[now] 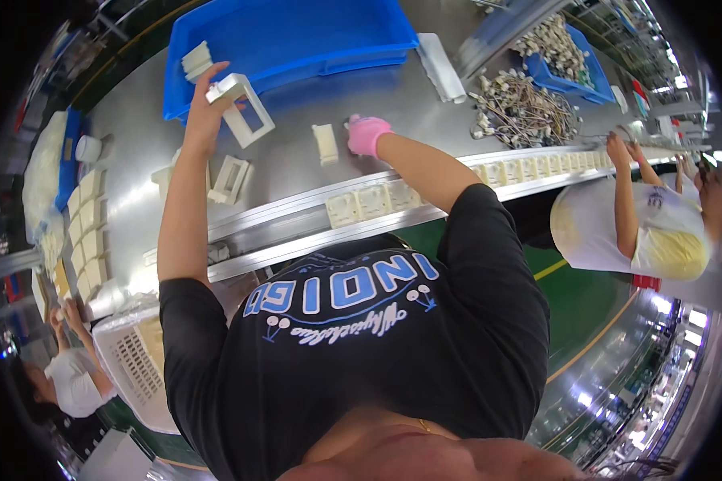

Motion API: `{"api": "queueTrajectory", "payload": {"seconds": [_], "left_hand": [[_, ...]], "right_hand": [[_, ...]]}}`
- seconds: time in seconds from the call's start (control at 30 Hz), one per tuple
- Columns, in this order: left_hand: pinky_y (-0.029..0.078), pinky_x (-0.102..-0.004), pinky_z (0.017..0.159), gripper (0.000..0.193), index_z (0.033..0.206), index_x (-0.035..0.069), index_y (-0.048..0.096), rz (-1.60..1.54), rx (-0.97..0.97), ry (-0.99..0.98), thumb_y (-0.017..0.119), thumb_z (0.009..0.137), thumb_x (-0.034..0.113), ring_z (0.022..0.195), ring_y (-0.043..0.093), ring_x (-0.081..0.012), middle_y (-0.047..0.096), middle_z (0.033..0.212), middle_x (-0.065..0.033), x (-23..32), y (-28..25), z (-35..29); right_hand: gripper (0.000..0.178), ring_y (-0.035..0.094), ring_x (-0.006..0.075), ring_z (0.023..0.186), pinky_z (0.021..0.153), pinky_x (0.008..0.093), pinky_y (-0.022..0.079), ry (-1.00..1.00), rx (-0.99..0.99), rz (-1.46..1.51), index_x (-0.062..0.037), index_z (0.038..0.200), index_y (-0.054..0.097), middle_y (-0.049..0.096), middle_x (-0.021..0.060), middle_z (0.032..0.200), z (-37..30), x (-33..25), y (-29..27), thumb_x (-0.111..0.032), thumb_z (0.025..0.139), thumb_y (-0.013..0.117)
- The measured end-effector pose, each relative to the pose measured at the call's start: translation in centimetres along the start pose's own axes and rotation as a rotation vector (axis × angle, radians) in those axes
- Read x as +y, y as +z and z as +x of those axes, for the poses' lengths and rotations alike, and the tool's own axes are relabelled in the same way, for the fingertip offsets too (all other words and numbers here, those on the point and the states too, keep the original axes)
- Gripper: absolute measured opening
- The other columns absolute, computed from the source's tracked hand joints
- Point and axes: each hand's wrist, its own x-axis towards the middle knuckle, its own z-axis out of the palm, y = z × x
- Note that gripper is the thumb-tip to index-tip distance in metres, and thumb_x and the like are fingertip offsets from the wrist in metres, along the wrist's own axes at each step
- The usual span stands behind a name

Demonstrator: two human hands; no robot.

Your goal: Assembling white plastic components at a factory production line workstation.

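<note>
My left hand (203,112) is raised over the steel table (297,164) and grips a white rectangular plastic frame (247,114) by its corner, just in front of the blue bin (289,40). My right hand (367,135) wears a pink glove and rests on the table with its fingers curled; whether it holds anything is unclear. A small white block (325,144) lies just left of it. More white frames (229,178) lie below my left hand. White square parts (373,200) sit in a row on the conveyor at the table's near edge.
A pile of wired parts (521,108) and a blue tray (573,64) lie at the far right. A person in white (642,228) works at the conveyor on the right, another person (68,381) at lower left. White parts (84,232) are stacked at left beside a white basket (136,365).
</note>
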Motion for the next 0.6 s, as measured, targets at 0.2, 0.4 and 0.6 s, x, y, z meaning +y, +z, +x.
{"api": "queueTrajectory", "payload": {"seconds": [0.2, 0.4, 0.6], "left_hand": [[0.042, -0.0264, 0.053, 0.018, 0.085, 0.004, 0.055, -0.243, 0.044, -0.398, 0.045, 0.081, 0.018, 0.065, 0.052, -0.0149, 0.054, 0.072, -0.0076, -3.6, 3.1, -1.2], [0.047, -0.0318, 0.060, 0.026, 0.103, 0.007, 0.044, -0.177, 0.095, -0.301, 0.044, 0.085, 0.025, 0.078, 0.055, -0.0162, 0.052, 0.091, -0.0081, -5.7, 9.0, -3.9], [0.050, -0.0316, 0.058, 0.031, 0.109, 0.008, 0.034, -0.257, -0.033, -0.239, 0.037, 0.090, 0.031, 0.081, 0.053, -0.0165, 0.049, 0.094, -0.0085, -5.4, 10.5, -6.1]], "right_hand": [[0.033, 0.055, 0.0159, 0.057, 0.050, 0.0272, 0.042, -0.214, 0.145, 0.603, 0.0022, 0.083, 0.049, 0.056, 0.0090, 0.066, -2.1, 0.3, -3.8, -0.024, 0.067, 0.061], [0.024, 0.045, 0.0065, 0.042, 0.039, 0.0192, 0.034, -0.283, -0.104, 1.136, -0.0023, 0.076, 0.053, 0.050, 0.0022, 0.052, -8.4, -3.2, -7.3, -0.026, 0.075, 0.057], [0.019, 0.048, 0.0083, 0.044, 0.040, 0.0222, 0.038, -0.224, 0.424, 0.974, 0.0002, 0.085, 0.052, 0.052, 0.0046, 0.054, -7.5, -6.8, -3.4, -0.017, 0.077, 0.056]]}}
